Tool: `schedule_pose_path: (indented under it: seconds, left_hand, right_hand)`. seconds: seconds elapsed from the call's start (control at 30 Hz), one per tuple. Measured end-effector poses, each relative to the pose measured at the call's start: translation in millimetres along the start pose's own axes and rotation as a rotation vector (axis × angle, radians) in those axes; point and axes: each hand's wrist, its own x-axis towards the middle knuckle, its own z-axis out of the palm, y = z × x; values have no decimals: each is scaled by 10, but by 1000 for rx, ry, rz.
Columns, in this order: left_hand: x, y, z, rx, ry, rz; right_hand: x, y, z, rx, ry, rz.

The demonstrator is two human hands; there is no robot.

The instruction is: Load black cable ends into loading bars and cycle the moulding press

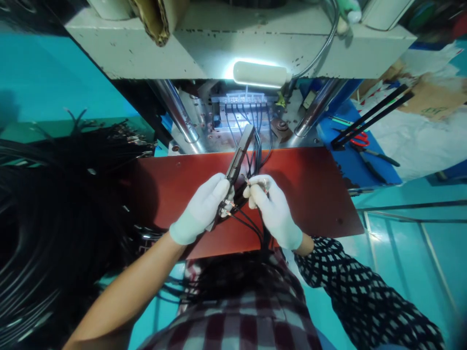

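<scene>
My left hand (204, 206), in a white glove, has its fingers closed round a dark slotted bar (239, 155), which I hold at a slant above the reddish-brown worktop (310, 194), its far end pointing at the press. Black cables (248, 224) with bare, coppery ends meet the bar near my left thumb and trail down towards my lap. My right hand (275, 209), gloved too, is just beside it, thumb and forefinger narrowed in a pinch on a thin wire end (248, 183) (the very tip is too small to make out). Ahead, under a glowing lamp (260, 74), more cables (258, 148) run from a metal block (223, 120) towards me. A heap of black cable (54, 223) lies to my left; pliers (370, 163) rest on a blue surface (337, 163) to my right.
</scene>
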Motion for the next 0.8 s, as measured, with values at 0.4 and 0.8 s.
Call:
schedule_pose_path:
  seconds: [0.4, 0.8]
  left_hand:
    - [7, 63, 11, -138, -33, -35]
    - [-5, 17, 8, -18, -47, 26]
  right_hand:
    - [-3, -202, -14, -87, -50, 90]
    - [119, -226, 25, -175, -224, 213]
